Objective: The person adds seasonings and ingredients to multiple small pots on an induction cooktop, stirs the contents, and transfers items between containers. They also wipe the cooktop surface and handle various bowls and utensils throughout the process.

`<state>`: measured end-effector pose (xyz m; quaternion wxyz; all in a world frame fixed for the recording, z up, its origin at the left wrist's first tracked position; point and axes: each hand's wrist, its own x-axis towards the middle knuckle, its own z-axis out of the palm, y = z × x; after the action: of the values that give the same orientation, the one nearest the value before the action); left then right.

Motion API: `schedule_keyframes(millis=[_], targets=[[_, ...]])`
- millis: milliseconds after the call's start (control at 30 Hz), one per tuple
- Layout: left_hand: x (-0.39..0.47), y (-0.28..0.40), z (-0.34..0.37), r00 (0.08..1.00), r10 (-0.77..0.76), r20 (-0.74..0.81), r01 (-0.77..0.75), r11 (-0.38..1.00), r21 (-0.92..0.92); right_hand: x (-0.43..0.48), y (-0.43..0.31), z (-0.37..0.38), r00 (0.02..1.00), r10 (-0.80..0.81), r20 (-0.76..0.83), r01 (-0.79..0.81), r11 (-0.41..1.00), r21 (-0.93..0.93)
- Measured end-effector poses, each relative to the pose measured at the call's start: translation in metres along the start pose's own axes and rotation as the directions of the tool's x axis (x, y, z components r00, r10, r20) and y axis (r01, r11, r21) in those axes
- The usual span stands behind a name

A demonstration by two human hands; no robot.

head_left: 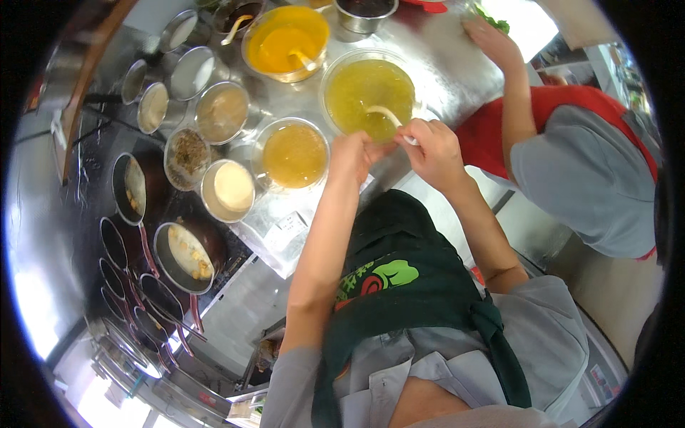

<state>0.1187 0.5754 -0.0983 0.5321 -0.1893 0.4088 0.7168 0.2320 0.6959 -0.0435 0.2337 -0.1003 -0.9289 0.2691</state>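
A round clear tub (327, 99) of yellow-green liquid stands before me on the steel counter. My left hand (350, 152) grips the tub's near side, with part of the fingers hidden beyond the wall. In my right hand (434, 150) is the handle of a white spoon (386, 113), held at the near right rim. The spoon's bowl end dips into the liquid, where its shape is hard to see. Left of my left hand sits another clear tub (257, 155) holding amber liquid.
Behind stands an orange-yellow tub (245, 53) with a ladle. Several steel containers of seasonings, including a pale cream one (213, 206), line the left side. Saucepans (160, 257) with food crowd the stove. At right, a co-worker's hand (495, 40) is near leafy greens (492, 21).
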Motion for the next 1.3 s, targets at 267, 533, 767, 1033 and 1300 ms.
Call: schedule_keyframes(millis=[267,533,767,1033,1300], targets=[[-0.151,0.061,-0.028,0.986,0.164,-0.042,-0.165,0.986,-0.019,0.079,-0.086,-0.013,0.933,-0.329,-0.147,0.346,0.933,0.103],[-0.275,0.129,-0.162,0.944,0.282,-0.173,-0.295,0.954,-0.055,0.102,-0.213,0.102,0.93,-0.287,-0.229,0.366,0.776,0.513],[-0.335,0.195,-0.306,0.92,0.312,-0.237,-0.315,0.949,0.028,0.104,-0.337,0.242,0.901,0.17,0.399,-0.43,0.472,0.769],[-0.363,0.246,-0.408,0.898,0.29,-0.331,-0.34,0.935,-0.101,0.149,-0.409,0.317,0.87,0.258,0.42,-0.479,0.243,0.843],[-0.372,0.25,-0.457,0.854,0.389,-0.345,-0.457,0.878,-0.14,0.192,-0.409,0.392,0.927,0.286,0.243,-0.349,0.423,0.836]])
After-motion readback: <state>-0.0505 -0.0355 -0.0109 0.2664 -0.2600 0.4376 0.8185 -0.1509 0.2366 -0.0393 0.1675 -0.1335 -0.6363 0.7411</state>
